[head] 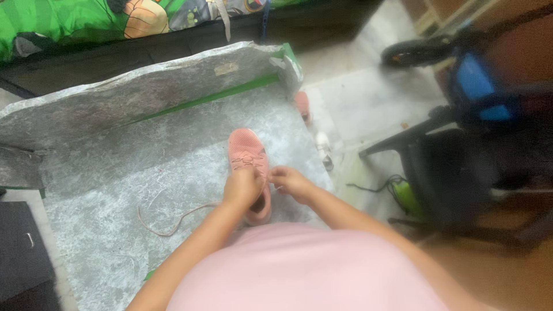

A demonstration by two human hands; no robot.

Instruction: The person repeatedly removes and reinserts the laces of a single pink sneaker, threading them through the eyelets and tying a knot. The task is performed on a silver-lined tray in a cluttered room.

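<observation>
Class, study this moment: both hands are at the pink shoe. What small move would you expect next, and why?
Probably drawing the loose lace in through the pink shoe: the left hand rests on the shoe, the right hand pinches beside it, and the lace trails slack across the grey mat.

Pink shoe [249, 167], mottled grey mat [144, 173]

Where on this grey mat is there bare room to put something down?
The grey mat is bare left of the pink shoe, beyond the loose lace, and behind the shoe toward the raised fold. It is crowded where the left hand and right hand work at the shoe.
</observation>
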